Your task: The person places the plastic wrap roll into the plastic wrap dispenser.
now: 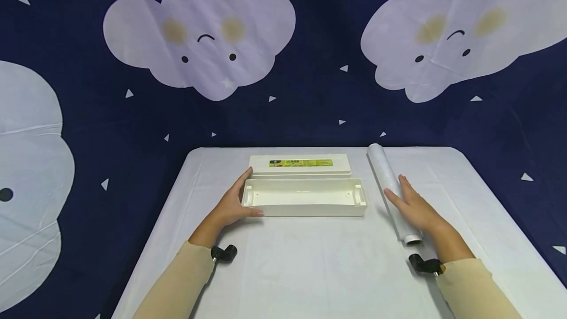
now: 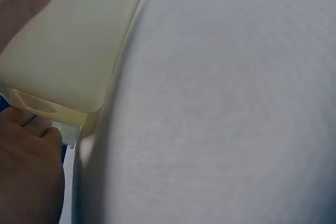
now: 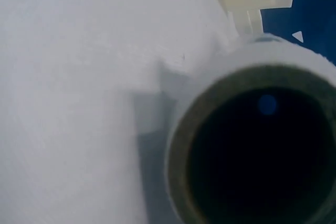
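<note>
A long white plastic box (image 1: pixel 305 210), its top uncovered, lies across the table. My left hand (image 1: pixel 231 203) holds it by the left end, thumb along the front wall and fingers round the back corner. In the left wrist view the thumb (image 2: pixel 26 6) lies over the box's pale wall (image 2: pixel 73 40). Behind the box is a white lid (image 1: pixel 341 164) with a green and yellow label. On the right lies a roll of plastic wrap (image 1: pixel 387 174), slanting away from me. My right hand (image 1: pixel 416 210) rests along its right side, fingers fairly straight and thumb over the top.
A white cloth covers the table (image 1: pixel 310 270). At its far edge hangs a dark blue curtain (image 1: pixel 319 122) with cloud shapes. The hollow end of the roll's tube (image 3: pixel 181 182) fills much of the right wrist view.
</note>
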Motion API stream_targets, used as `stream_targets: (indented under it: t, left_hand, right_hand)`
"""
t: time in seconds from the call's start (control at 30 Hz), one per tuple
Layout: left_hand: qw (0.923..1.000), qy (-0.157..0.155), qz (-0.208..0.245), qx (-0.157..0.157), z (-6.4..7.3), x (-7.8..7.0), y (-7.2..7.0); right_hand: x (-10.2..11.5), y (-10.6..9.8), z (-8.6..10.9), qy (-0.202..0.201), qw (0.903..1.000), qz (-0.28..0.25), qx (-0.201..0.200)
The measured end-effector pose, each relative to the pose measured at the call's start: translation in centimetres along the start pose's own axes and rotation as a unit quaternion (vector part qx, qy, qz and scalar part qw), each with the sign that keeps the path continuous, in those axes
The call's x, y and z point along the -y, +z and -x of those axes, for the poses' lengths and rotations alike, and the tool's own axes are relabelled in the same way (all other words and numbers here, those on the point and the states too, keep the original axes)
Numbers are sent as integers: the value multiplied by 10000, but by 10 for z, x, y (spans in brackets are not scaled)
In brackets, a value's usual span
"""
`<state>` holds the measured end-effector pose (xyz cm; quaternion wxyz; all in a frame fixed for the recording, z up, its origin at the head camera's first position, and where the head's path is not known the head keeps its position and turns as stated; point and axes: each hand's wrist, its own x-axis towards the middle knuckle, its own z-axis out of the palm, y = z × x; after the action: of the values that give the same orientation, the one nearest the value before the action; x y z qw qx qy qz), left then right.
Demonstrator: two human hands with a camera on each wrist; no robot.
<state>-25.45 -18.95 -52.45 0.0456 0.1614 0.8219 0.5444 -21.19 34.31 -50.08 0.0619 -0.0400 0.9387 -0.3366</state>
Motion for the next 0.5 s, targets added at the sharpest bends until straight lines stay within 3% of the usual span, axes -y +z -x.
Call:
stream_targets:
  t: [0.3,0.5]
  left_hand:
    - [9994,154,279,139,-2,3,1]
    - [9993,176,308,109,-2,5,0]
  right_hand:
    - [-5,10,6,490,9988,-40,24]
    - [-4,12,8,535,9984,116,-115]
